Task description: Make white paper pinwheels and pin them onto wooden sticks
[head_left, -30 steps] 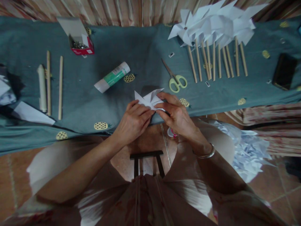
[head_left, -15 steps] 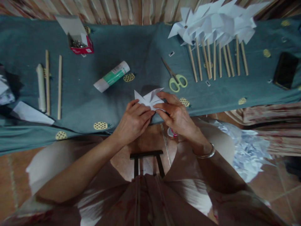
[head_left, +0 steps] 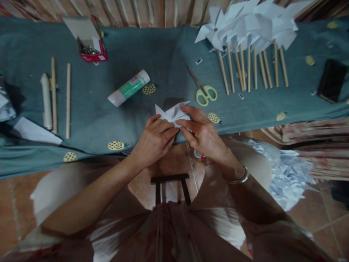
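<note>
A white paper pinwheel [head_left: 173,115] with pointed blades is held between my two hands at the table's near edge. My left hand [head_left: 155,140] grips its left and lower side, fingers closed together on the paper. On the right, my right hand [head_left: 203,131] pinches the pinwheel's blades between thumb and fingers; a bangle circles that wrist. The pinwheel's lower part is hidden by my fingers. Scissors [head_left: 205,95] with pale green handles lie just beyond my right hand. A green and white glue stick [head_left: 129,88] lies beyond my left hand.
Finished pinwheels [head_left: 245,29] on wooden sticks lie at the back right. A red box [head_left: 94,56] of small metal pieces stands open at the back left. Loose sticks [head_left: 68,102] and folded paper [head_left: 36,131] lie left, a phone [head_left: 332,80] far right. Crumpled-looking white paper [head_left: 290,178] sits below right.
Both hands stay on the paper pinwheel, in almost the same place. The view has shifted very slightly; nothing else has visibly moved.
</note>
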`<state>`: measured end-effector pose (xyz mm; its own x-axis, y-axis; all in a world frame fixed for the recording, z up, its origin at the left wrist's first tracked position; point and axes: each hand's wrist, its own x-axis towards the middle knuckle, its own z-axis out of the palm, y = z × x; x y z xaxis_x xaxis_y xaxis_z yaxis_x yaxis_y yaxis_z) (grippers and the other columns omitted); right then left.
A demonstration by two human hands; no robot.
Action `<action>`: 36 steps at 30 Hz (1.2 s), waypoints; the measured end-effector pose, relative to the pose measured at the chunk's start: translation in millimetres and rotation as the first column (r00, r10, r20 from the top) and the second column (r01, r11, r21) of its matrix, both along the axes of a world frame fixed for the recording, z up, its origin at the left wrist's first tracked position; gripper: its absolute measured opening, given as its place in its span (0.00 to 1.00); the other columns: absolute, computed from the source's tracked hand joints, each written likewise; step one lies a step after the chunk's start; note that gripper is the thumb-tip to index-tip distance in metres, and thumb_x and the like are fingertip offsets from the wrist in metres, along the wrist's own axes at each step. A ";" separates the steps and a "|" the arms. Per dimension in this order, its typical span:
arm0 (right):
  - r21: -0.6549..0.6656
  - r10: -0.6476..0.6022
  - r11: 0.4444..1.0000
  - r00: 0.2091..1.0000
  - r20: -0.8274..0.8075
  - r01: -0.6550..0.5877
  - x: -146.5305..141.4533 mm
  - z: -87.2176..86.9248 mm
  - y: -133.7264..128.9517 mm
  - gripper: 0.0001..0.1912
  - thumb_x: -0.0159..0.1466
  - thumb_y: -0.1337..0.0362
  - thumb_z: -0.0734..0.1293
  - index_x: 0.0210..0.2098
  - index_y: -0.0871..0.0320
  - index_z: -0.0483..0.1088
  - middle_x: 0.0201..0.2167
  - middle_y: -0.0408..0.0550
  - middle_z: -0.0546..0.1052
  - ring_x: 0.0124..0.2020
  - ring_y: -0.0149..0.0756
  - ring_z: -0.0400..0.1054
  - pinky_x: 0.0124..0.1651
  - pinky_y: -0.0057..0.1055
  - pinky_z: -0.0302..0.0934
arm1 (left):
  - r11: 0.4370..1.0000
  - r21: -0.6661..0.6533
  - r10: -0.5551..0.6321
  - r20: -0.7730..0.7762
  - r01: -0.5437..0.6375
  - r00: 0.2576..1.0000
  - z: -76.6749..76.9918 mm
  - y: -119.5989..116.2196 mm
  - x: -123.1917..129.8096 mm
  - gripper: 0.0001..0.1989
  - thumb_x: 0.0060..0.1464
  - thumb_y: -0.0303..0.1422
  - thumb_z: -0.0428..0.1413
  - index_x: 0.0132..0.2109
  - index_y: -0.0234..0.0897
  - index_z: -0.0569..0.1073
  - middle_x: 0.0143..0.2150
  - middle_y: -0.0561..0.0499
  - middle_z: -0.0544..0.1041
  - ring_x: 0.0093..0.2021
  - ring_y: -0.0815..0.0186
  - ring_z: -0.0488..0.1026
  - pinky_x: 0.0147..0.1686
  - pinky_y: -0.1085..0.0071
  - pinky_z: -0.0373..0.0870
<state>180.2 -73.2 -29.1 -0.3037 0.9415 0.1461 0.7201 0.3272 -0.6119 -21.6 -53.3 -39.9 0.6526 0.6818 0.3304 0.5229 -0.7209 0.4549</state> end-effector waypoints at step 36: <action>0.046 -0.011 0.999 0.997 0.076 0.008 -19.6 -8.7 1.6 0.19 0.66 0.71 0.58 0.51 0.52 0.73 0.67 0.50 0.63 0.68 0.48 0.56 0.68 0.52 0.57 | 0.998 0.060 -0.004 0.020 0.003 1.000 -2.0 -0.8 0.2 0.13 0.64 0.29 0.49 0.45 0.34 0.79 0.38 0.46 0.79 0.40 0.61 0.74 0.58 0.52 0.67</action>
<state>160.6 -71.5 -37.8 -0.3066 0.9372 0.1660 0.7672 0.3466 -0.5398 -21.4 -54.0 -41.9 0.6480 0.6579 0.3838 0.5114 -0.7492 0.4210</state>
